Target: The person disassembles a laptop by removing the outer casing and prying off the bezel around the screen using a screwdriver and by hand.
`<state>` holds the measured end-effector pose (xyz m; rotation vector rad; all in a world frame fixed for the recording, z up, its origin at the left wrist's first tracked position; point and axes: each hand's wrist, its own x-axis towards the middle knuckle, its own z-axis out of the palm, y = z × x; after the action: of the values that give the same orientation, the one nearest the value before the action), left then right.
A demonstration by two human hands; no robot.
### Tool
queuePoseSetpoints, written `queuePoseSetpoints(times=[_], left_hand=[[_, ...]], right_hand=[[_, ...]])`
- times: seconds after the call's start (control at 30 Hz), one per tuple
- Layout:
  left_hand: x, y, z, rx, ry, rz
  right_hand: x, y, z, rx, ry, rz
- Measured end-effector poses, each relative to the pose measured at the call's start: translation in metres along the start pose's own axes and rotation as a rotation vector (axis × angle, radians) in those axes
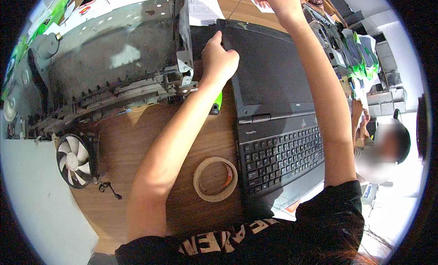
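Note:
An open black laptop point(273, 73) lies on the wooden table, its screen leaning back at the far side. My left hand point(220, 59) is closed at the left edge of the screen, near its top corner; the undersides of the fingers are hidden. At the top edge of the picture, my right hand point(278, 2) is partly cut off, its fingers closed around a screwdriver. The screwdriver's thin shaft point(235, 8) slants down to that same corner. Below my left wrist, a green and black object point(216, 104) shows only in part.
A large dark metal machine frame point(114, 55) fills the left. A white-bladed fan point(73, 160) with a cable stands before it. A roll of tape point(197, 180) lies beside the laptop. Papers point(203, 9) are at the back. Another person point(383, 148) sits at the right.

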<state>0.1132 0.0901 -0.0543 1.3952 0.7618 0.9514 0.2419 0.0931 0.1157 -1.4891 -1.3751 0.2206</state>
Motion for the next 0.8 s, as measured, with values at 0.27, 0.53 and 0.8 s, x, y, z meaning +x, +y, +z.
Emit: queuePoseSetpoints(times=[0.27, 0.53, 0.8], left_hand=[[-0.002, 0.005, -0.003, -0.026, -0.023, -0.027], [0.0, 0.004, -0.002, -0.015, 0.004, 0.004], [-0.01, 0.018, -0.004, -0.021, 0.032, -0.021]], right_hand=[[-0.003, 0.012, 0.006, -0.051, 0.045, -0.075], [0.003, 0.029, 0.001, -0.043, 0.103, -0.173], [-0.004, 0.021, 0.006, -0.501, 0.198, -0.256]])
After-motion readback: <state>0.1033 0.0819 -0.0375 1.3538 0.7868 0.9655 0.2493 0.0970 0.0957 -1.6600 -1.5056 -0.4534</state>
